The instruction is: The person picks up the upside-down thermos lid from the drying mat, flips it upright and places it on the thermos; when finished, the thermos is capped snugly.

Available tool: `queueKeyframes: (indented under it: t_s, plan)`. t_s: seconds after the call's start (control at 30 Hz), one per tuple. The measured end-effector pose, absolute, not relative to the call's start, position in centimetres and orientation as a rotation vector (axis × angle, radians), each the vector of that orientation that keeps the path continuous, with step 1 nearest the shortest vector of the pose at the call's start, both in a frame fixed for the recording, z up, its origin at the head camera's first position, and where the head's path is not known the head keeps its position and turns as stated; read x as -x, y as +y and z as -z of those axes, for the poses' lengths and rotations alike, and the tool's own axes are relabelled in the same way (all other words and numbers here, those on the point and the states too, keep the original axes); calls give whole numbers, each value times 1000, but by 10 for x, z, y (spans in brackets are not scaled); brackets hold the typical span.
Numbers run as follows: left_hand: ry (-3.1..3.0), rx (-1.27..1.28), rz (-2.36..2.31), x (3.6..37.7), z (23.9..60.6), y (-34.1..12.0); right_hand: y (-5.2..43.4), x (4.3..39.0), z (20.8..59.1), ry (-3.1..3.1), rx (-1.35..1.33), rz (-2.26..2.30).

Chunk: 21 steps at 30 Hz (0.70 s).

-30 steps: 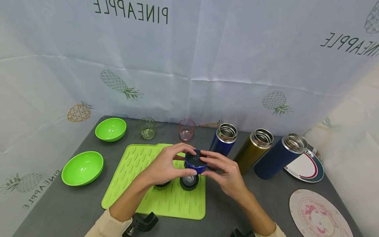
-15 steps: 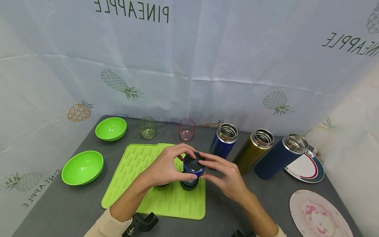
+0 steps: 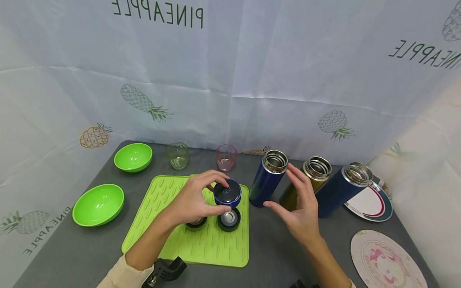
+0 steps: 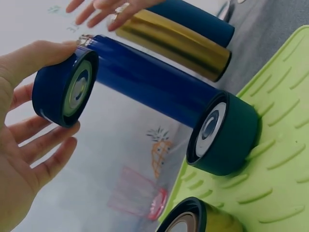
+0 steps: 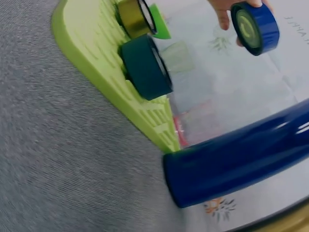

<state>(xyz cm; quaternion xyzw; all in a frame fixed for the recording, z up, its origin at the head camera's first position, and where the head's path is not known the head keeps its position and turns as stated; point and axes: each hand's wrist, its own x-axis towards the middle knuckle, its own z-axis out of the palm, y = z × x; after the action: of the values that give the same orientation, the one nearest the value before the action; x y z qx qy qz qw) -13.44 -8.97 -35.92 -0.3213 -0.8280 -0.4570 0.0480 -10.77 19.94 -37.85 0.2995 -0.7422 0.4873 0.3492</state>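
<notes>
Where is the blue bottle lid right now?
In the head view, the blue bottle lid is near the centre, held by the left hand above the lime-green mat, left of the open royal-blue bottle.

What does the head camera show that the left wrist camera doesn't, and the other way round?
Only the head view: two green bowls, the pink-patterned disc and the dark top of the blue lid.

Only the left wrist view: that lid's underside, with a pale ring.

Both: the left hand holding the lid, the right hand, the blue bottle, gold bottle and navy bottle, the teal cap and gold cap on the green mat, and the pink glass.
</notes>
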Motion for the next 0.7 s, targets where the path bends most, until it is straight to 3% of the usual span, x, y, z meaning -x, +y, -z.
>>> queueKeyframes:
  t_s: [0.7]
  plan:
    - [-2531, 937, 1383, 136, 365, -90, 186, 135, 421, -2223, -228, -1687]
